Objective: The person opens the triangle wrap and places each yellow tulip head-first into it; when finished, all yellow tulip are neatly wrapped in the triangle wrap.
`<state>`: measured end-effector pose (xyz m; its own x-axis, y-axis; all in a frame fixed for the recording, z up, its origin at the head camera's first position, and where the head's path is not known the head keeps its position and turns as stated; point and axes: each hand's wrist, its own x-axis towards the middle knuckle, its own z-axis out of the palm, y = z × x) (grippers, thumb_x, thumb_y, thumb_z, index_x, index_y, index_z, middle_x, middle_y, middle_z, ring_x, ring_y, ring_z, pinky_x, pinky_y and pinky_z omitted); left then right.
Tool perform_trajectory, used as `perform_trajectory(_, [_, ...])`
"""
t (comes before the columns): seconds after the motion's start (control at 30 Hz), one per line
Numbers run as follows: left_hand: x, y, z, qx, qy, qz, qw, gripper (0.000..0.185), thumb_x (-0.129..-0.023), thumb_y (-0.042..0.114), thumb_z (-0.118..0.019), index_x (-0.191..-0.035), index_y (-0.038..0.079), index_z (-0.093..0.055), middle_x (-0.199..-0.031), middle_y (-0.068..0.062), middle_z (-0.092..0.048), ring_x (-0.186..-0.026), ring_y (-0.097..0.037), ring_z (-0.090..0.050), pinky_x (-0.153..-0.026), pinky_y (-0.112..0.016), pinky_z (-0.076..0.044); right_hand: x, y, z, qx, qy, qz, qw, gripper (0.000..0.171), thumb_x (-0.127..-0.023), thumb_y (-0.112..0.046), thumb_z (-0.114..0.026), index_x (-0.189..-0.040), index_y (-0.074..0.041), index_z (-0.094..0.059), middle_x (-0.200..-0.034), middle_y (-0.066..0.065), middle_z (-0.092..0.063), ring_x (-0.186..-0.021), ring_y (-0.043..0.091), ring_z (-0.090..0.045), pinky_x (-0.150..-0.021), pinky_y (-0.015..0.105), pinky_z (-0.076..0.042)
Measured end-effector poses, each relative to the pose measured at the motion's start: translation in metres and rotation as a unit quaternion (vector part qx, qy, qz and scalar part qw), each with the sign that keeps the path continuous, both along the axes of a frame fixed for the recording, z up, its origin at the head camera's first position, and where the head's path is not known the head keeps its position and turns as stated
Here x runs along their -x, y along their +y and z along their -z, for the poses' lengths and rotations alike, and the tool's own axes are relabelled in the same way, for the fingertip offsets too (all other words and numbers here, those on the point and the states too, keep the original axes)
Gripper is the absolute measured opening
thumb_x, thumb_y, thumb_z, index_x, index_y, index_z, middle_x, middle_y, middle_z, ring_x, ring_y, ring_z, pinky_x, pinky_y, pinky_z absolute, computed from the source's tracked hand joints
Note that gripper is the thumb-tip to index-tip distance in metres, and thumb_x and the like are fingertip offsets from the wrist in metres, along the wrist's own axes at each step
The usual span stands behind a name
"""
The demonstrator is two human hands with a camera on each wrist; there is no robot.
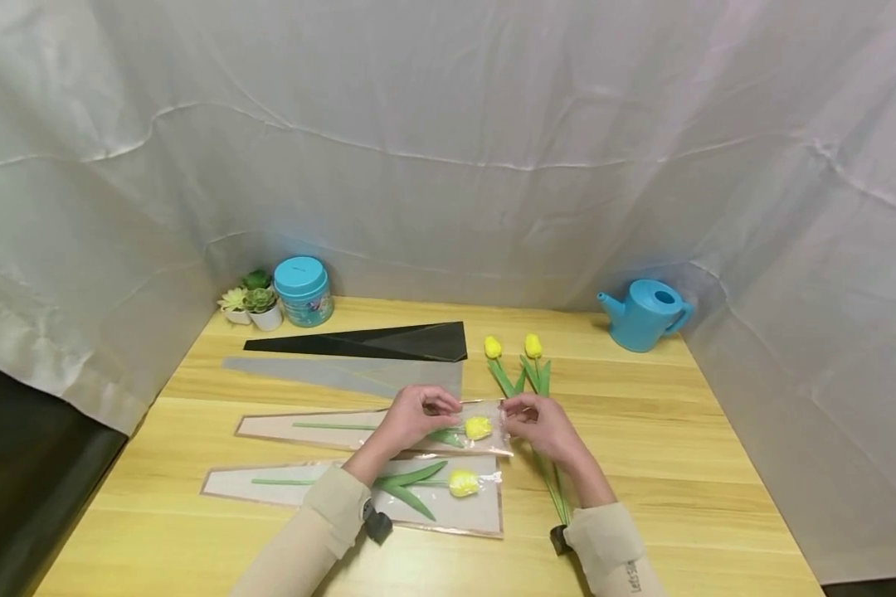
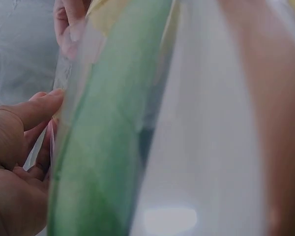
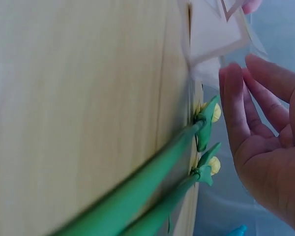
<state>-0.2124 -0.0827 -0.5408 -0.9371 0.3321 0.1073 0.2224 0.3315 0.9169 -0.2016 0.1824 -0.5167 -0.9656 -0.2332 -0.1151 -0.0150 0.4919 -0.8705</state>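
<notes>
A clear sleeve with beige edging (image 1: 328,427) lies on the wooden table (image 1: 642,464) with a yellow tulip (image 1: 478,428) inside it. My left hand (image 1: 418,414) pinches the film at the sleeve's wide mouth; in the left wrist view the thumb and fingers (image 2: 24,118) grip the film beside the tulip's green leaf (image 2: 108,137). My right hand (image 1: 541,423) holds the mouth's other edge, its fingers (image 3: 236,98) at the sleeve corner (image 3: 211,34). Two loose yellow tulips (image 1: 513,348) lie under the right wrist, their stems (image 3: 152,196) running toward me.
A second sleeve with a tulip (image 1: 463,482) lies nearer me. Behind are a grey sleeve (image 1: 358,375) and a black one (image 1: 388,342). A blue tin (image 1: 303,290) and small potted succulents (image 1: 250,300) stand back left, a blue watering can (image 1: 645,313) back right. White cloth walls surround the table.
</notes>
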Motion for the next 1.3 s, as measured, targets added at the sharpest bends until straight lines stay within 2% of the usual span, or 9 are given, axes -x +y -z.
perform_trajectory(0.1, [0.001,0.0,0.002,-0.002,-0.002,0.0,1.0,0.016,-0.087,0.015,-0.084,-0.103,0.015,-0.08,-0.1,0.001,-0.08,-0.091,-0.01,-0.073,-0.082,-0.024,-0.056,-0.001,0.002,-0.001,-0.015,0.005,0.018,1.0,0.026,-0.095,-0.009,-0.074,-0.12,-0.01,-0.072,-0.11,0.007,-0.073,-0.097,0.02,-0.068,-0.083,0.036,-0.059])
perform_trajectory(0.23, [0.0,0.0,0.001,-0.002,-0.003,-0.002,1.0,0.017,-0.087,0.015,-0.085,-0.103,0.013,-0.08,-0.099,0.0,-0.079,-0.091,-0.012,-0.072,-0.081,-0.024,-0.056,-0.001,0.004,-0.002,-0.025,0.011,0.026,0.999,0.031,-0.097,-0.014,-0.073,-0.128,-0.013,-0.069,-0.121,0.007,-0.07,-0.108,0.024,-0.068,-0.09,0.039,-0.058])
perform_trajectory(0.43, [-0.001,0.0,-0.001,0.008,-0.003,-0.001,1.0,0.018,-0.087,0.016,-0.085,-0.104,0.011,-0.08,-0.099,0.0,-0.078,-0.091,-0.013,-0.071,-0.082,-0.027,-0.056,-0.002,0.005,-0.002,-0.008,0.013,0.016,1.0,0.038,-0.099,-0.011,-0.069,-0.137,-0.008,-0.064,-0.134,0.013,-0.065,-0.119,0.032,-0.066,-0.095,0.042,-0.058])
perform_trajectory(0.63, [0.0,0.0,0.0,0.023,0.0,-0.001,0.9997,0.016,-0.087,0.013,-0.084,-0.103,0.014,-0.08,-0.099,0.003,-0.078,-0.092,-0.013,-0.071,-0.084,-0.027,-0.055,-0.002,0.006,0.0,0.004,0.021,-0.009,1.0,0.037,-0.099,-0.001,-0.066,-0.135,-0.006,-0.065,-0.131,0.016,-0.066,-0.121,0.034,-0.065,-0.1,0.044,-0.056])
perform_trajectory(0.8, [0.001,0.001,-0.001,0.028,-0.004,-0.003,0.9996,0.016,-0.087,0.011,-0.084,-0.103,0.014,-0.08,-0.099,0.003,-0.078,-0.092,-0.012,-0.071,-0.085,-0.027,-0.055,0.0,0.007,0.003,0.0,0.025,-0.051,0.998,0.038,-0.096,-0.007,-0.073,-0.133,-0.004,-0.066,-0.13,0.015,-0.068,-0.12,0.033,-0.065,-0.104,0.047,-0.053])
perform_trajectory(0.9, [0.0,0.002,-0.001,0.03,-0.005,-0.005,0.9995,0.016,-0.087,0.011,-0.084,-0.102,0.015,-0.08,-0.099,0.003,-0.078,-0.092,-0.012,-0.071,-0.085,-0.028,-0.056,0.0,0.007,0.004,-0.008,0.027,-0.061,0.998,0.04,-0.094,-0.007,-0.075,-0.133,-0.004,-0.067,-0.128,0.015,-0.069,-0.119,0.033,-0.065,-0.104,0.048,-0.053])
perform_trajectory(1.13, [-0.002,-0.002,-0.004,0.01,-0.018,0.004,0.9998,0.019,-0.088,0.013,-0.084,-0.106,0.011,-0.079,-0.101,-0.001,-0.079,-0.093,-0.012,-0.07,-0.085,-0.028,-0.055,-0.001,0.01,-0.001,-0.005,0.023,-0.065,0.998,0.041,-0.095,-0.008,-0.074,-0.135,-0.004,-0.065,-0.129,0.017,-0.067,-0.121,0.035,-0.064,-0.104,0.046,-0.054])
perform_trajectory(1.3, [0.004,-0.01,-0.014,-0.004,-0.02,0.006,0.9998,0.021,-0.093,0.016,-0.079,-0.111,0.007,-0.078,-0.105,-0.006,-0.079,-0.093,-0.012,-0.07,-0.085,-0.028,-0.055,0.0,0.03,-0.012,0.0,0.02,-0.029,0.999,0.042,-0.099,-0.011,-0.07,-0.139,-0.004,-0.061,-0.134,0.019,-0.065,-0.121,0.034,-0.063,-0.1,0.042,-0.056])
